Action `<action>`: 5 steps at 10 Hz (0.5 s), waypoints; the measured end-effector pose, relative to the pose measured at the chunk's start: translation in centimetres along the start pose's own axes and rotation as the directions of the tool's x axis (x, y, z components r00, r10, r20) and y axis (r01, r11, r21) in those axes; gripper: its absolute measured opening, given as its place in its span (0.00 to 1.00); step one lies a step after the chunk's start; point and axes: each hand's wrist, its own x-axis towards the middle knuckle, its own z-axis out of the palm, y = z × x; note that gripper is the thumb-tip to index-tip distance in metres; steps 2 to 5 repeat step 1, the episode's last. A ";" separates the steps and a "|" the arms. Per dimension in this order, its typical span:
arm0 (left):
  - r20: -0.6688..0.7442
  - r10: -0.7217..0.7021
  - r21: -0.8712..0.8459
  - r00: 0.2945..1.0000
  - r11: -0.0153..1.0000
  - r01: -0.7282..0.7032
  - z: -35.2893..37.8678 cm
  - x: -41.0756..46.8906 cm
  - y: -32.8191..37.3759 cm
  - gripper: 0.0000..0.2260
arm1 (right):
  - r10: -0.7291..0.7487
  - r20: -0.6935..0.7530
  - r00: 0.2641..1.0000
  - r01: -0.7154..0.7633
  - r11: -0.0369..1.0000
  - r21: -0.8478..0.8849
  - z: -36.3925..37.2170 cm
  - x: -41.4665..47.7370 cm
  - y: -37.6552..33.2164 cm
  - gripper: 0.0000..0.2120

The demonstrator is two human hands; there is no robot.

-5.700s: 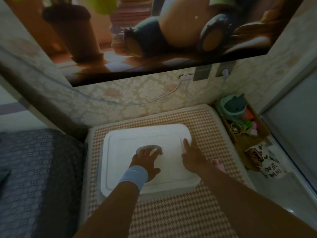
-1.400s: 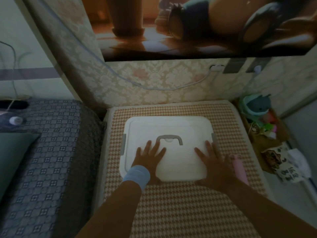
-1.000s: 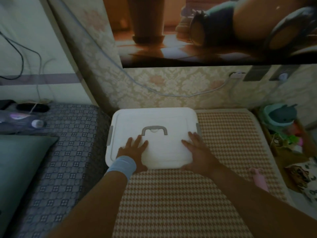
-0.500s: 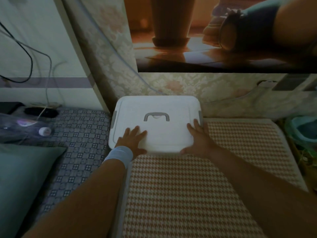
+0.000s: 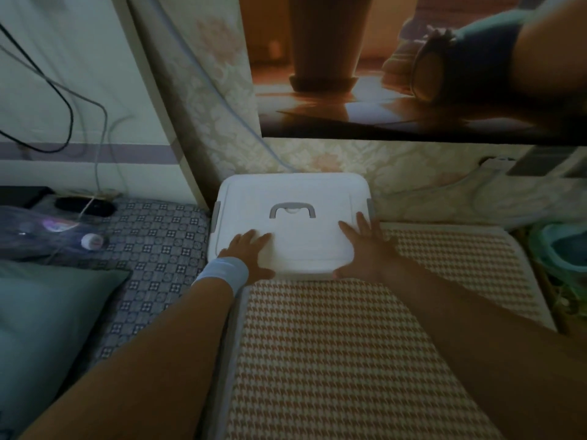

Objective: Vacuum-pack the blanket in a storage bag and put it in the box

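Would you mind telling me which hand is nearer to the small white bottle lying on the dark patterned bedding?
Left. The left hand rests on the box lid's near-left part, toward the bottle; the right hand lies on the lid's far side.

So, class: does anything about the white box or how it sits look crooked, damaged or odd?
Nothing stands out. The white box sits square against the wall, lid closed and handle flat, with the left hand and right hand flat on it.

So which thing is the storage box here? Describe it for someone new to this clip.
Find the houndstooth-patterned mat; at its far left corner, against the floral-papered wall, sits the white plastic storage box. Both hands press flat on its lid. Its grey arched handle sets it apart.
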 end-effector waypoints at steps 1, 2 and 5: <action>-0.040 -0.036 -0.125 0.999 0.992 0.031 -1.7 -2.0 -0.1 0.38 | -0.059 -0.062 0.996 0.064 0.995 0.073 -0.8 -2.1 -1.5 0.52; -0.040 -0.036 -0.125 0.999 0.992 0.031 -1.7 -2.0 -0.1 0.38 | -0.059 -0.062 0.996 0.064 0.995 0.073 -0.8 -2.1 -1.5 0.52; -0.040 -0.036 -0.125 0.999 0.992 0.031 -1.7 -2.0 -0.1 0.38 | -0.059 -0.062 0.996 0.064 0.995 0.073 -0.8 -2.1 -1.5 0.52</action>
